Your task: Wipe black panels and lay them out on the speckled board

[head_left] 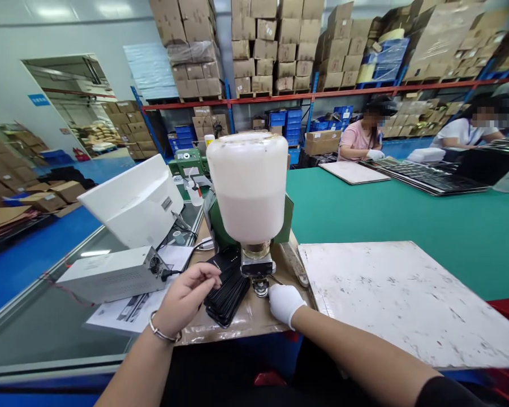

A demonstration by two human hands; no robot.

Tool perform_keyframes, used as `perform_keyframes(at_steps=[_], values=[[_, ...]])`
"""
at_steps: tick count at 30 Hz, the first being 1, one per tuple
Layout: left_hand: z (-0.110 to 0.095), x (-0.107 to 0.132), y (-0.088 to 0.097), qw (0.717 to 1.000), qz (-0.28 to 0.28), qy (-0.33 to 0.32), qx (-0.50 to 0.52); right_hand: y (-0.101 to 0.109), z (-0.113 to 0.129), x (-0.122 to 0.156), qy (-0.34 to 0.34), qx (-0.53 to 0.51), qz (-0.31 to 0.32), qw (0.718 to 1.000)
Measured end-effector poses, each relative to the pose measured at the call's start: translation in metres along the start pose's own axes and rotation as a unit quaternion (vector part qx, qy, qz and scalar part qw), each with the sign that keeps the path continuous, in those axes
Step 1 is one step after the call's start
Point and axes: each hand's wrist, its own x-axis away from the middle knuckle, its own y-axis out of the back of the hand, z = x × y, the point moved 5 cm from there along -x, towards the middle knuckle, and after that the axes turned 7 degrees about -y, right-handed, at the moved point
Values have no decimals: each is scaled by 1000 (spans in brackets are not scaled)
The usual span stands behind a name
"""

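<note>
My left hand [189,297], bare with a bracelet at the wrist, is held over the left side of a fanned stack of thin black flat pieces [231,297]. Its fingers are loosely bent, thumb apart, and nothing shows in them. In a white glove, my right hand [285,304] has its fingers closed beside the round metal foot [261,288] of a machine; whatever they pinch is hidden. Above that foot sits the machine's metal head [257,264], topped by a large translucent bottle [248,186] partly filled with pale material. Brown board [250,319] lies beneath the stack.
To the left are a grey metal box [110,274] with cables, a white monitor [139,209] and printed sheets [121,311]. A scuffed white board [390,294] lies at right on the green table [322,209]. Two people work farther back, near black panels [428,175].
</note>
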Motion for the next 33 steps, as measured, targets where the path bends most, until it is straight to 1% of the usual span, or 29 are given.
perform_keyframes(at_steps=[1, 3, 6, 8, 10, 13, 15, 17, 21, 25, 28, 31, 33], values=[[-1, -4, 4, 1000, -14, -2, -13, 0, -4, 1, -4, -8, 2, 1000], [4, -8, 11, 999, -21, -1, -46, 3, -16, 3, -13, -32, -3, 999], [13, -13, 18, 990, -18, -7, -138, 18, -34, 0, -33, -87, -38, 995], [18, -18, 22, 973, -11, -25, -229, 31, -43, -7, -52, -130, -68, 988], [23, -26, 21, 950, 3, -47, -308, 42, -46, -15, -64, -175, -92, 978], [34, -37, 16, 930, 29, -45, -364, 48, -45, -21, -69, -219, -109, 967], [45, -42, 12, 926, 48, -27, -373, 47, -42, -17, -66, -221, -114, 966], [55, -46, 10, 927, 61, -15, -371, 45, -41, -7, -53, -210, -117, 969], [68, -50, 12, 930, 57, 0, -363, 41, -42, 23, -5, -176, -111, 978], [72, -55, 18, 933, 60, 4, -354, 30, -42, 60, 33, -158, -70, 984], [74, -59, 19, 937, 69, 5, -344, 22, -35, 82, 43, -174, -52, 982], [73, -63, 18, 940, 68, 7, -335, 21, -20, 95, 56, -202, -49, 977], [67, -62, 20, 941, 63, 8, -331, 25, -9, 99, 73, -219, -42, 972]])
